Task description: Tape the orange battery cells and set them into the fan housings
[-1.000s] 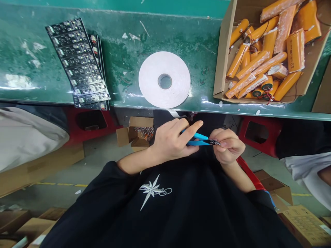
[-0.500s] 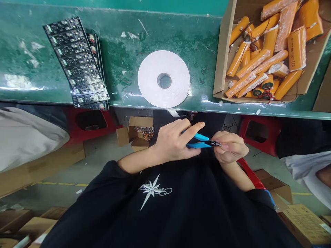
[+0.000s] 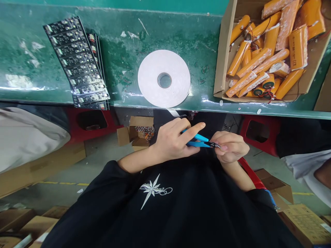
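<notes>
My left hand [image 3: 174, 141] is wrapped round the blue handles of a small pair of cutters [image 3: 199, 141], held in my lap below the bench edge. The cutter jaws point right and meet my right hand [image 3: 230, 147], whose fingers are pinched on something too small to make out. Both hands hover over my black top. On the green bench [image 3: 124, 51] above them lies a white tape roll [image 3: 164, 79], with a loose tape end hanging over the edge toward my hands.
A cardboard box [image 3: 222, 51] of orange battery packs [image 3: 266, 51] stands at the bench's right. A stack of black circuit strips [image 3: 77, 65] lies at its left. Red stools and small cartons sit under the bench. Other people's white sleeves show at both sides.
Almost nothing has moved. My hands shifted very slightly, and the cutter jaws stay at my right fingertips.
</notes>
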Demonstrator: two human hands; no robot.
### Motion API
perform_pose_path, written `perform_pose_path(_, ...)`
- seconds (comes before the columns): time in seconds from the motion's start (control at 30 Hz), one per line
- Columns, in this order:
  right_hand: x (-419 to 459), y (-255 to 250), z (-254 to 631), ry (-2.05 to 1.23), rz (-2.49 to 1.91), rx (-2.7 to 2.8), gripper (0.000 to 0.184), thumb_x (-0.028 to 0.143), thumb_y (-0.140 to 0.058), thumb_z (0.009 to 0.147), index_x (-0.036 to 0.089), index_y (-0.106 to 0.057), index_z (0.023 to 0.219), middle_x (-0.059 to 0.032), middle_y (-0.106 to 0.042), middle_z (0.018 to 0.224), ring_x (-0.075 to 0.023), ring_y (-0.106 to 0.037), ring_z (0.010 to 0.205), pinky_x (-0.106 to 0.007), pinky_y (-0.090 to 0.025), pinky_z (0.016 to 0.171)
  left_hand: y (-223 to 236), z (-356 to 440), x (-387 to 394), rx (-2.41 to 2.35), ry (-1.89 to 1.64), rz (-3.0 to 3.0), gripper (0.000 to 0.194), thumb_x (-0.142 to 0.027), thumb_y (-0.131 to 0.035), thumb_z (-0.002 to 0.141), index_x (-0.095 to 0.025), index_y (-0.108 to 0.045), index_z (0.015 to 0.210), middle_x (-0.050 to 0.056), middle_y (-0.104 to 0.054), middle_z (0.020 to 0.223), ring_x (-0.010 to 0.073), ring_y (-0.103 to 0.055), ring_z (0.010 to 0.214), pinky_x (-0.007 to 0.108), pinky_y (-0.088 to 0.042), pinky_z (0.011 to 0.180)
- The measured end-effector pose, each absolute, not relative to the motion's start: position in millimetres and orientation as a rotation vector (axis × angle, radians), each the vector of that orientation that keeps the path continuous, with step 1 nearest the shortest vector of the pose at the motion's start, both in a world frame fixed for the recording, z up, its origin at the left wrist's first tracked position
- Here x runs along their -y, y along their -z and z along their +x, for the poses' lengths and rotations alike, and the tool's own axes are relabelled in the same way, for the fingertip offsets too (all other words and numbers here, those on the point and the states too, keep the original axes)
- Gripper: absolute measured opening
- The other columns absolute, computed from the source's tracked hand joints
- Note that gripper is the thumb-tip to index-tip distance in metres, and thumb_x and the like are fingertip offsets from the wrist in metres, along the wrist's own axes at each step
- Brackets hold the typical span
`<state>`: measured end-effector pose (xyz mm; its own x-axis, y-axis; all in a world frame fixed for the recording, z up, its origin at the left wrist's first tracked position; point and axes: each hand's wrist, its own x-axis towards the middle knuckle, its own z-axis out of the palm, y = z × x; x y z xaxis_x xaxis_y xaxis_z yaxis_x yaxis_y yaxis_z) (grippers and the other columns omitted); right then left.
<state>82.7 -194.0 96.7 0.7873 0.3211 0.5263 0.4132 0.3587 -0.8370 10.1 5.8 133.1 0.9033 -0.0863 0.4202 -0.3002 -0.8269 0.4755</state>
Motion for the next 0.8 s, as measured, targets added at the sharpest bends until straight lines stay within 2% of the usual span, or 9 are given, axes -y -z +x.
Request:
perform_pose_path(0.17,189.7,-96.7,80.9,0.046,-1.174,0.723,0.007,0.026,-0.086,0.096,0.027,-0.08,0.097,0.0004,-0.077,0.078,-0.0163,-0.07,0.051,-0.026,-0.057,0.04,-132.1,11.5,-4.7,0.293,-0.589,2.464,0.046,-0.04,-0.073,0.095,-0.019,-0.068,0.136,0.001,-0.059,0.083,0.0177,-0.055,0.07,0.031,-0.045,0.063)
perform_pose_path(0.3,189.3,-94.4,79.9,0.107,-1.186,0.71,0.006,0.027,-0.085,0.098,0.03,-0.079,0.097,0.0035,-0.074,0.075,-0.0137,-0.066,0.046,-0.024,-0.055,0.037,-131.6,12.2,-4.8,0.295,-0.58,2.454,0.049,-0.042,-0.075,0.095,-0.019,-0.069,0.137,0.001,-0.058,0.083,0.0179,-0.054,0.071,0.031,-0.045,0.063)
perform_pose_path(0.5,190.9,-95.1,82.7,0.091,-1.182,0.752,0.007,0.026,-0.083,0.098,0.031,-0.079,0.1,0.0032,-0.075,0.077,-0.0142,-0.066,0.047,-0.025,-0.056,0.039,-130.2,11.5,-6.4,0.281,-0.59,2.498,0.047,-0.037,-0.071,0.095,-0.022,-0.068,0.14,0.0,-0.058,0.082,0.0175,-0.055,0.07,0.03,-0.044,0.064)
perform_pose_path(0.8,196.2,-90.9,83.2,0.097,-1.206,0.778,0.009,0.025,-0.086,0.096,0.029,-0.078,0.094,0.0022,-0.077,0.08,-0.0155,-0.071,0.052,-0.025,-0.059,0.04,-132.1,13.4,-6.4,0.282,-0.613,2.551,0.039,-0.037,-0.07,0.096,-0.02,-0.072,0.13,0.0,-0.058,0.08,0.0165,-0.054,0.069,0.03,-0.044,0.062)
